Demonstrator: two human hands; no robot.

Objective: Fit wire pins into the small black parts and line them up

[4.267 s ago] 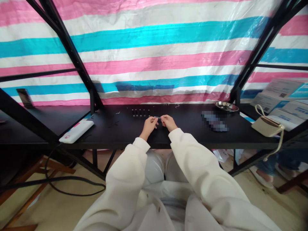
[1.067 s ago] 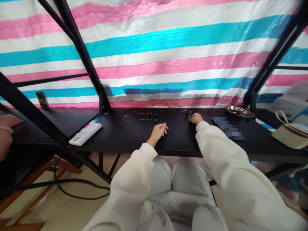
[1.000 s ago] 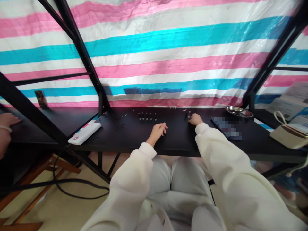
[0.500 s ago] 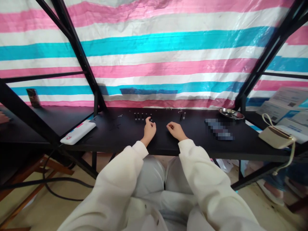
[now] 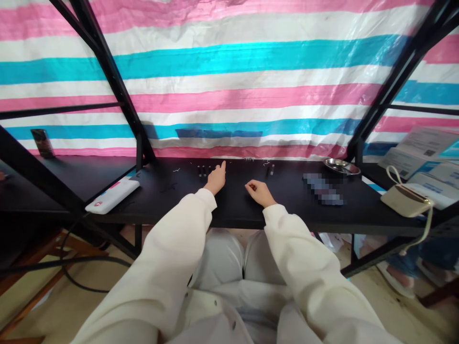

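cylinders [image 5: 204, 171] on black table [image 5: 236, 210], striped sheeting [image 5: 251, 62]

A makeshift workshop, apparently: striped plastic sheeting [image 5: 229, 64] (pink, blue, white) hangs at twelve o'clock. Below runs a black metal-framed bench [image 5: 236, 205]; cartons [image 5: 426, 143] stack toward two o'clock.

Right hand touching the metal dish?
No, the right hand is over the middle of the black table, well apart from the metal dish near its back right corner.
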